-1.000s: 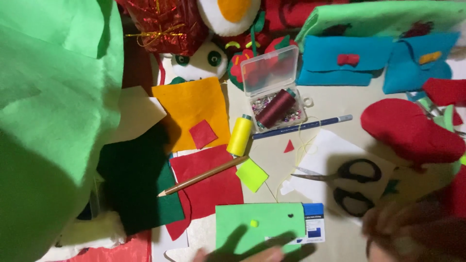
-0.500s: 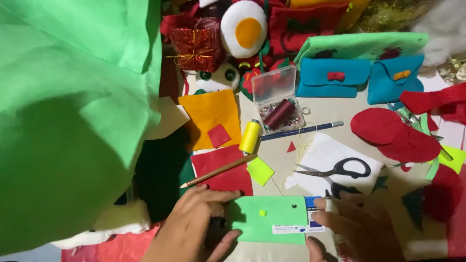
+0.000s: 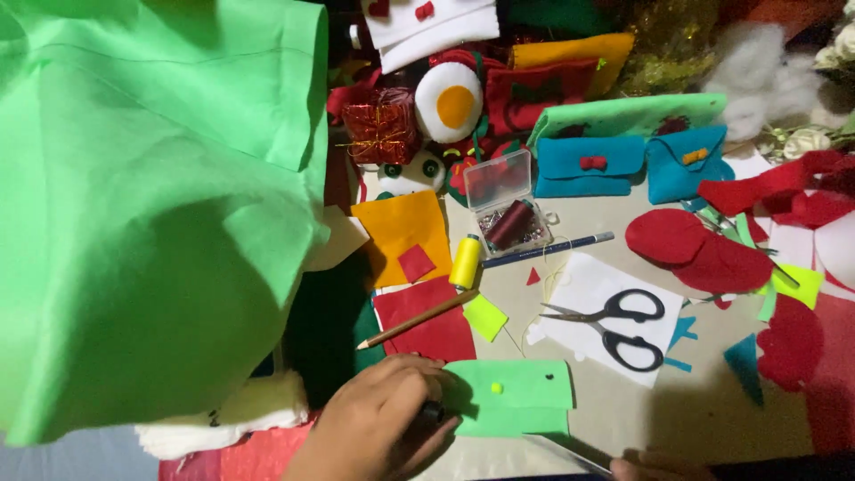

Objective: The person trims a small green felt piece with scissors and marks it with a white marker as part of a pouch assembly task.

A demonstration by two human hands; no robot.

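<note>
- Left hand sits at the near edge of the tabletop, knuckles up, wrist coming in from the bottom; fingers curled tight around a small dark object, likely a marker or tool tip, kind unclear.
- The dark object's end touches the left edge of the light green felt piece, which lies flat at the near edge with a small yellow-green dot on it and a tiny dark dot near its right side.
- The grip looks like a working grip, low and close to the felt, probably for control on a small spot.
- Right hand only just shows at the bottom edge, right of the felt; fingers mostly cut off, cannot tell if spread or closed. Seems to rest on a clear sheet under the felt's near side, maybe steadying it.
- Brown pencil lies diagonally across red felt just beyond the hand, within reach.
- Black-handled scissors rest closed on white paper, right of the green felt, apart from it.
- Yellow thread spool, clear plastic box with a maroon spool, and blue pencil lie mid-tabletop.
- Big green fabric covers the left side; blue felt pouches line the far edge.
</note>
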